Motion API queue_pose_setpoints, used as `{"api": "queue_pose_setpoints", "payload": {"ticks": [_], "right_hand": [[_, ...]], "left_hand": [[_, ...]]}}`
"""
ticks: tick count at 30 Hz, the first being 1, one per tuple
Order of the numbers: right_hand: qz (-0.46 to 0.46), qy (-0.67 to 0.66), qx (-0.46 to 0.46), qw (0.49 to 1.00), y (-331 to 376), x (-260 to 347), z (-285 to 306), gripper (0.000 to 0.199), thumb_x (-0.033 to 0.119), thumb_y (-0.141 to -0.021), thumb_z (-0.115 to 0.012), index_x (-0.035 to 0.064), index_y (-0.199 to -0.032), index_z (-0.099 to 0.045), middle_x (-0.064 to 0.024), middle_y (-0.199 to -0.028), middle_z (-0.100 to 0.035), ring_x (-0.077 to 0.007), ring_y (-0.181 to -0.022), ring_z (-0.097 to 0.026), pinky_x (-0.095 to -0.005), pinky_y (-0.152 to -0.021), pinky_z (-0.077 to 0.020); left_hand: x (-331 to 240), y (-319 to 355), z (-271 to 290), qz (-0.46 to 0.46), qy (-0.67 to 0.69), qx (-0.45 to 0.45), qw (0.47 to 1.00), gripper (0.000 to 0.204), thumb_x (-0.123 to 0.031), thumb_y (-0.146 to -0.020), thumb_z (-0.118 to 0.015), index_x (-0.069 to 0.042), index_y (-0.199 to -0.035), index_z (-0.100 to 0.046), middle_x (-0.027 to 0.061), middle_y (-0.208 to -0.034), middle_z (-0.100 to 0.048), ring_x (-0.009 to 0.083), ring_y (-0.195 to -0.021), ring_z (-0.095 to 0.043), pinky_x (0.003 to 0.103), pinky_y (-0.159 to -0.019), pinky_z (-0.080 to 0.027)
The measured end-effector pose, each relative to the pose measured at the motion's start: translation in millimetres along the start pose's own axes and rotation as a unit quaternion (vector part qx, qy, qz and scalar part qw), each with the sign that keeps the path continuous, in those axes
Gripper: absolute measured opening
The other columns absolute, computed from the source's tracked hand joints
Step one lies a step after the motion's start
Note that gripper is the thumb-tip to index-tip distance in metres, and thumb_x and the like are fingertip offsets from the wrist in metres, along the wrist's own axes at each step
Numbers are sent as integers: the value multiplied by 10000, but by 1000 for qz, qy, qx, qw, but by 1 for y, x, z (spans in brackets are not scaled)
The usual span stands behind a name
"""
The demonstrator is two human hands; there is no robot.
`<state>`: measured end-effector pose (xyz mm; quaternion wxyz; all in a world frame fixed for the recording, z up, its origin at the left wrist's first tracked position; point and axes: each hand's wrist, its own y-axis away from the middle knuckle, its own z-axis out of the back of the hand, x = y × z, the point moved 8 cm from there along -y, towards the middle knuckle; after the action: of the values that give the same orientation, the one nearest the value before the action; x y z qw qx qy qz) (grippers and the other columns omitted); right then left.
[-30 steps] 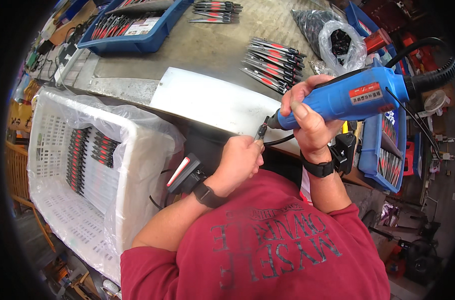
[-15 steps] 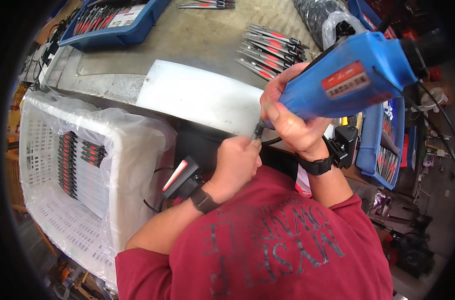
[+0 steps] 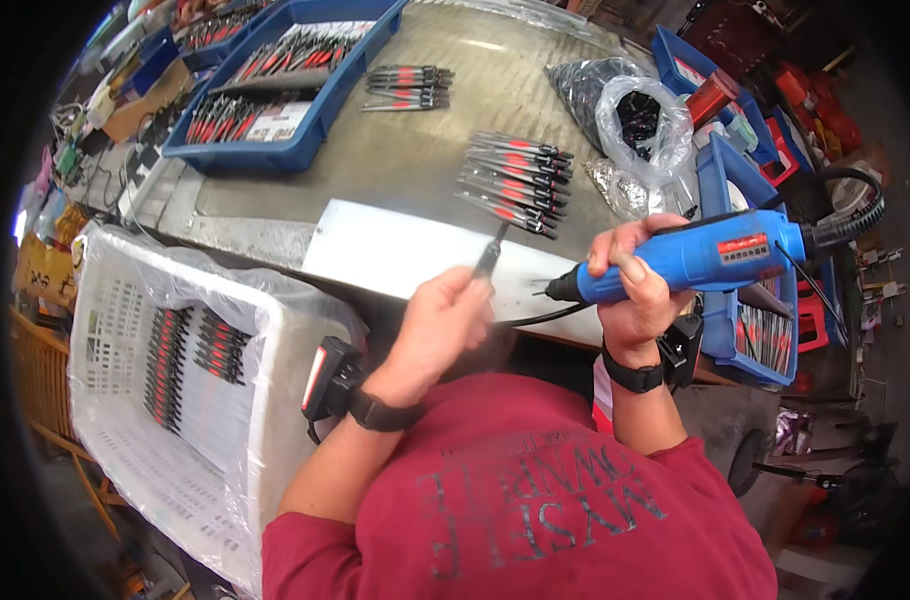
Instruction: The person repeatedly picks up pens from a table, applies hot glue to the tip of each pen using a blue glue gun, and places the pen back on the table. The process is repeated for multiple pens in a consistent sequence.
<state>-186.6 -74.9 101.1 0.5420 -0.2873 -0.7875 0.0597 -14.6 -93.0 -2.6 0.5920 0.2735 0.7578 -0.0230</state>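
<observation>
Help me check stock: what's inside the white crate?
The white crate holds two rows of black-and-red pieces on a pale layer; anything beneath it is covered.

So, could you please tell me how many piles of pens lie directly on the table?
2: the far pile, right of the blue tray, and the larger, nearer pile, just beyond the white board. Any behind the blue tool would be hidden.

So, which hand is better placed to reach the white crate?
Probably the left hand: it is nearer the white crate and holds only a slim pen-like item. The right hand, farther off, grips the bulky blue power tool.
</observation>
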Motion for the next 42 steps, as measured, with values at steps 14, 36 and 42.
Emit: {"api": "queue_pose_setpoints", "payload": {"ticks": [14, 36, 42], "right_hand": [[14, -109, -33, 993, 1, 7, 53, 457, 1, -695, -613, 48, -1103, -413, -87, -774, -503, -200, -602, -526, -320, -554, -448], [-31, -160, -12, 986, -3, -9, 64, 540, -20, -706, -597, 116, -1176, -369, -78, -766, -503, -209, -626, -516, -318, -582, -419], [-27, -137, 3, 990, -6, -11, 64, 569, -24, -694, -580, 135, -1196, -365, -66, -759, -504, -213, -608, -513, -318, -580, -414]], "left_hand": [[-84, -95, -36, -432, -598, 2, 675, 200, -125, -767, -618, -55, -937, -538, 112, -798, -549, 321, -771, -531, 394, -677, -435], [-89, -121, -29, -477, -626, -53, 615, 239, -131, -731, -644, -78, -949, -565, 79, -962, -559, 262, -922, -516, 370, -752, -409], [-118, -163, 65, -337, -647, -255, 634, 190, -122, -765, -602, -74, -944, -559, 103, -971, -571, 301, -913, -513, 406, -743, -426]]}}
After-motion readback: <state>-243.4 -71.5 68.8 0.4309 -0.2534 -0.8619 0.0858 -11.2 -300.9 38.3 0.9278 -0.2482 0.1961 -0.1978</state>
